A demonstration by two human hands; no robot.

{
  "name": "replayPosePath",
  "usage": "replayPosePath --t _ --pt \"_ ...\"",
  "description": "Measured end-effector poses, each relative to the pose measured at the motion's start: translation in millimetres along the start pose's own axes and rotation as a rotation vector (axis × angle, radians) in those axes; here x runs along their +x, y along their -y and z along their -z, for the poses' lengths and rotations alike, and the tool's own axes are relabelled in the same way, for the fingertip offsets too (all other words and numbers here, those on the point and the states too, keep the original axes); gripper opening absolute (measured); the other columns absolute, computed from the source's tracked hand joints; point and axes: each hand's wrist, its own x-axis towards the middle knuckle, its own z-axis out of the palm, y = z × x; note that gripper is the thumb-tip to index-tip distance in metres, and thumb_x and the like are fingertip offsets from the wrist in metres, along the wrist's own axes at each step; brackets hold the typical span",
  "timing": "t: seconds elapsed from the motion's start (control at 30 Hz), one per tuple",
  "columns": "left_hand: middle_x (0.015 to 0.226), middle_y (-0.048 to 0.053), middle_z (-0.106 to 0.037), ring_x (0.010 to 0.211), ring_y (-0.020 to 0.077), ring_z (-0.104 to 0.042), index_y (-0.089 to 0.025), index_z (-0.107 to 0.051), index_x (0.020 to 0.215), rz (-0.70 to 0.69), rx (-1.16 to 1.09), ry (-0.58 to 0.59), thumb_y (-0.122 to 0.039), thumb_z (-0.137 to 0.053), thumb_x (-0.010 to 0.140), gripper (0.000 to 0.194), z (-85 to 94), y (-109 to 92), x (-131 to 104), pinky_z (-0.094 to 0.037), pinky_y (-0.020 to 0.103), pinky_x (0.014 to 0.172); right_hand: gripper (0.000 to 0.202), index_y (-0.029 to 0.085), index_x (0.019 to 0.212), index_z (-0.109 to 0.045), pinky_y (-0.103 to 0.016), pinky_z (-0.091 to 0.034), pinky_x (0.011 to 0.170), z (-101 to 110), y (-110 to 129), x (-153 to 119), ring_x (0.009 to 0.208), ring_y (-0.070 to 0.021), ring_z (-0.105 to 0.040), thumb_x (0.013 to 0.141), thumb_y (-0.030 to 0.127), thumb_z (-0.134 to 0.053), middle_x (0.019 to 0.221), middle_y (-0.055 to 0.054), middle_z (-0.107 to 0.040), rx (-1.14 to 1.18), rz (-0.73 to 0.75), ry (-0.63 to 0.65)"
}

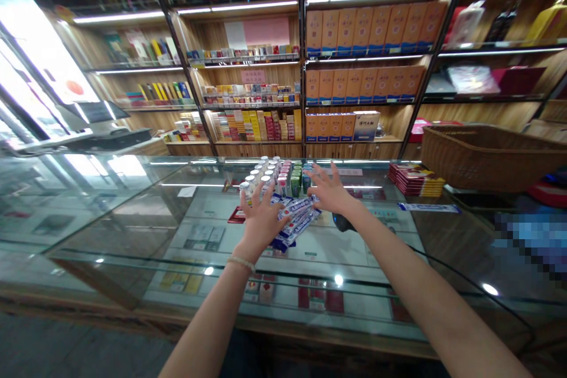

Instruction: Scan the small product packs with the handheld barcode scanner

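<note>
Several long blue-and-white packets [302, 224] lie in a loose, overlapping pile on the glass counter. My left hand [261, 220] is at the pile's left side, fingers spread, its thumb over the packets. On the other side my right hand [328, 190] has its fingers apart and its thumb side by the packet ends; whether it touches them I cannot tell. Just beyond stand rows of small cylinders: white-topped ones [254, 173], pink ones [283, 180], green ones [296, 181] and blue ones partly behind my right hand. A black rounded device [339, 222] sits under my right wrist.
Stacked red and yellow packs [411, 180] and a single blue-and-white packet [429, 208] lie to the right, near a wicker basket [487, 156]. A black cable [460, 279] crosses the glass counter [204, 201]. Lit shelves with orange boxes [363, 29] line the back.
</note>
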Motion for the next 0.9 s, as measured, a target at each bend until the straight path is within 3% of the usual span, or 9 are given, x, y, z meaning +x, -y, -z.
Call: replayPosePath --t 0.33,0.57,0.9 --pt "0.166 0.011 -0.044 0.156 0.0421 -0.032 -0.027 -0.078 0.093 -0.15 0.001 -0.136 -0.04 -0.085 0.079 0.021 5.0 0 38 -0.005 0.076 0.124 0.017 0.028 0.098 -0.075 -0.08 -0.006 0.122 22 -26 -18 0.157 -0.04 -0.026 0.083 0.035 -0.08 0.167 -0.006 -0.041 0.009 -0.12 -0.224" --pt "0.167 0.012 -0.042 0.156 0.0422 -0.032 -0.026 -0.076 0.096 -0.23 0.004 -0.19 -0.037 -0.087 0.077 0.025 1.5 -15 66 -0.009 0.078 0.123 0.02 0.029 0.102 -0.075 -0.077 -0.003 0.123 29 -46 -40 0.157 -0.0387 -0.026 0.085 0.038 -0.078 0.168 -0.006 -0.04 -0.041 -0.211 -0.336" --pt "0.167 0.011 -0.041 0.155 0.0431 -0.033 -0.028 -0.076 0.098 -0.251 -0.072 -0.213 -0.038 -0.085 0.079 0.023 -12.0 -44 101 -0.011 0.08 0.122 0.02 0.029 0.107 -0.073 -0.073 -0.002 0.123 23 -73 -68 0.155 -0.0357 -0.028 0.09 0.04 -0.072 0.164 -0.009 -0.045 -0.093 -0.297 -0.452"
